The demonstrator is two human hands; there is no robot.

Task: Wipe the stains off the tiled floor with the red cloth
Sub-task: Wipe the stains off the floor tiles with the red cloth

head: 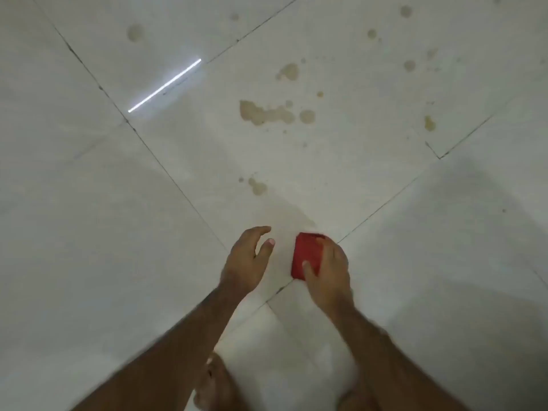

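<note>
A folded red cloth (305,255) is gripped in my right hand (327,269), low on the pale tiled floor (89,203) near a crossing of grout lines. My left hand (247,258) hovers just left of the cloth, fingers spread, holding nothing. Several brownish stains lie farther out: a small one (256,185) closest to the cloth, a large blotch (265,114) beyond it, another (289,72) above that, and scattered spots (409,65) to the right.
A bright streak of reflected light (164,86) crosses the tile at upper left. A bare foot (215,381) shows at the bottom edge between my forearms. Dark grout lines run diagonally across the floor.
</note>
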